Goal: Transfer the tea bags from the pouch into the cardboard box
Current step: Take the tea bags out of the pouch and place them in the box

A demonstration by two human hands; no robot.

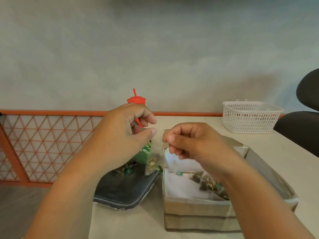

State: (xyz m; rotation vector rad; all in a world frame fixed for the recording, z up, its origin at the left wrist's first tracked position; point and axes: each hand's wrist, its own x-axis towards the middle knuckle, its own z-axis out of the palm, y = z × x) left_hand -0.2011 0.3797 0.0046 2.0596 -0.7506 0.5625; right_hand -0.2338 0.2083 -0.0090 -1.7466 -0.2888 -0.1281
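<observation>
My left hand [120, 135] and my right hand [193, 144] meet above the table, both pinched on a blurred translucent tea bag [154, 163] that hangs between them. The bag dangles over the gap between the tray and the box. Behind it, partly hidden by my left hand, stands the green pouch [144, 153] on a black tray [124, 188]. More tea bags [126, 169] lie on the tray by the pouch. The open cardboard box [195, 209] sits to the right, under my right wrist, with a few tea bags [207, 183] on its white lining.
A red cup with a straw [136, 99] stands behind my left hand. A white plastic basket [250, 116] sits at the back right of the table, near a black chair [303, 118]. An orange lattice rail [43, 140] borders the table's left side.
</observation>
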